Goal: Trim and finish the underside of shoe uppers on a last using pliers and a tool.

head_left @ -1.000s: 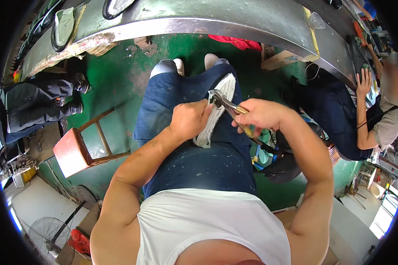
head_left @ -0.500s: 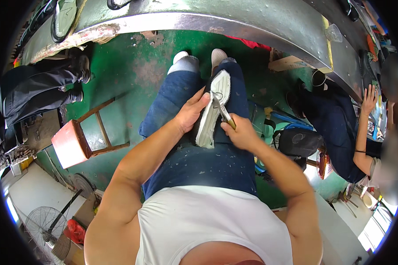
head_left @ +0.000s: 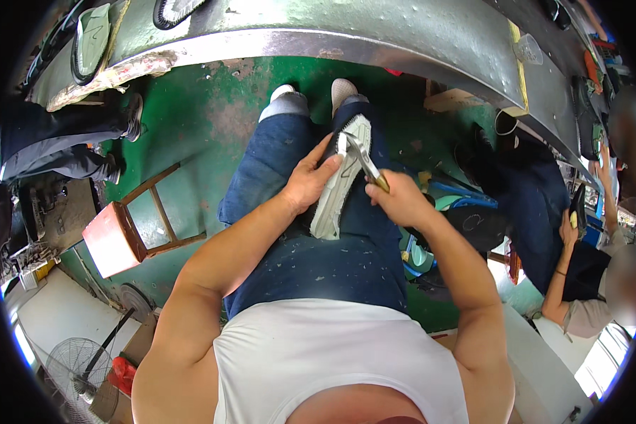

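Observation:
Sole up across my thighs lies a dark shoe upper with a pale insole point(head_left: 336, 194), its whitish edges folded over the underside. My left hand point(head_left: 309, 178) holds it from the left side, thumb pressed on the pale underside and fingers mostly hidden behind it. My right hand point(head_left: 403, 198) is closed round the yellowish handle of metal pliers point(head_left: 362, 157). Their metal head rests at the insole's upper half, just beyond my left thumb. Whether the jaws pinch any material cannot be made out.
A metal-topped bench point(head_left: 275, 46) crosses ahead, with more shoe parts point(head_left: 93, 32) on it. A wooden stool point(head_left: 113, 237) stands at left, a fan point(head_left: 78, 360) at lower left. At right another person point(head_left: 579, 283) works beside a black bag point(head_left: 479, 225).
The pliers have swung slightly and my right hand has moved a little right. At right, the other person's hand has left the bench and now holds a dark item.

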Tool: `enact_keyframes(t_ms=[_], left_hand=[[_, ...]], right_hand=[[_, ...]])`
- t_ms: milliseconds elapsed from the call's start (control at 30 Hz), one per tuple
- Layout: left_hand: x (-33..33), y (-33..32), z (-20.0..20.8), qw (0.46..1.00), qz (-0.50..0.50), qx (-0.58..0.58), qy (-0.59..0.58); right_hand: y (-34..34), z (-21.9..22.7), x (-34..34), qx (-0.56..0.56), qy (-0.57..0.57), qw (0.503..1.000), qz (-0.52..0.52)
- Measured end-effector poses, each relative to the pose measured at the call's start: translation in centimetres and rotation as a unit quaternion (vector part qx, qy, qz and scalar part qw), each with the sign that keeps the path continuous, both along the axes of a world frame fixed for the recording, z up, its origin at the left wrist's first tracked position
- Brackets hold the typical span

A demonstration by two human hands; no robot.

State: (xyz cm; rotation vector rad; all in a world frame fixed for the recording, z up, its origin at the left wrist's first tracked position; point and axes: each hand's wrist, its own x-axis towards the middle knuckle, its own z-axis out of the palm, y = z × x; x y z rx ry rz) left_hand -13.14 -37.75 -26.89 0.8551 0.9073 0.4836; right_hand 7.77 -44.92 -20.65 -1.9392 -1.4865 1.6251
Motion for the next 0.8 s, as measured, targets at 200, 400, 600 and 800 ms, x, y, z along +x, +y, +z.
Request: enact_keyframes(t_ms=[200, 400, 600, 800], left_hand=[[-0.6, -0.5, -0.7, 0.990, -0.028, 0.100, 0.091], [-0.7, -0.7, 0.3, 0.961, -0.058, 0.230, 0.139], [-0.9, -0.7, -0.9, 0.936, -0.064, 0.322, 0.128], [-0.1, 0.8, 1.6, 0.894, -0.151, 0.397, 0.144]], right_hand=[[0.4, 0.1, -1.3, -0.168, 0.236, 0.941, -0.177], [-2.6, -2.2, -5.9, 0.029, 0.079, 0.975, -0.205], [-1.9, -2.5, -4.0, -0.104, 0.276, 0.925, -0.240], [-3.9, -3.3, -5.5, -0.077, 0.315, 0.889, -0.322]])
